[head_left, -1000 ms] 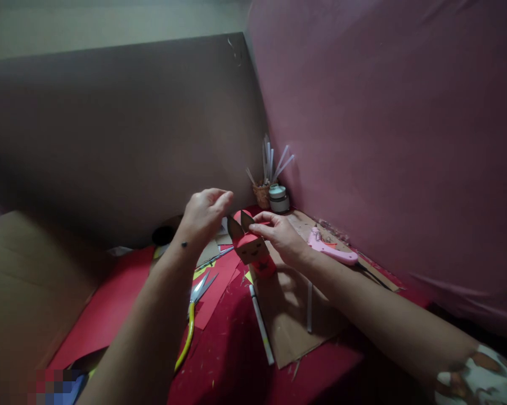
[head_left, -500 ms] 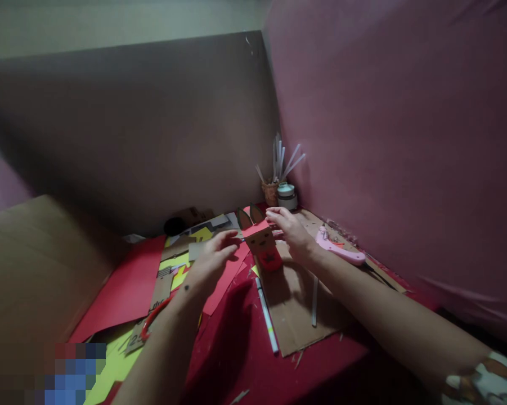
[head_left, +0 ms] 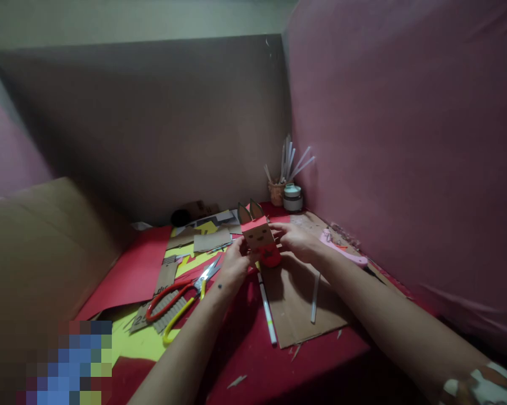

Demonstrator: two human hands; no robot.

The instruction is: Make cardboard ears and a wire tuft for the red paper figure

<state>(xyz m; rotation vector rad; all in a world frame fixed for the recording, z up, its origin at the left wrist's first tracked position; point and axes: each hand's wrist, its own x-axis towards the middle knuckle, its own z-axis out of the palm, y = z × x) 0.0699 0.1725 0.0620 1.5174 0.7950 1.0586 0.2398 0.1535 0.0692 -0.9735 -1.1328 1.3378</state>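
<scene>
- A little paper box figure [head_left: 259, 241] with two pointy ears is held upright between both hands, just above the cardboard sheet [head_left: 299, 304] on the counter [head_left: 321, 365].
- It's pinched at its left side by the left hand [head_left: 235, 264], fingers curled in.
- Its right side is gripped by the right hand [head_left: 297, 241].
- Scissors [head_left: 181, 295] are lying just left of the left wrist, on yellow paper [head_left: 135, 343].
- A pen [head_left: 267, 309] is seen right below the figure; a pink glue gun [head_left: 344, 250] sits beyond the right hand.

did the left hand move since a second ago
Yes. The left hand has come down from above the paper bunny box and now touches the box's left side, just right of the scissors, while the right hand holds the other side.
</scene>
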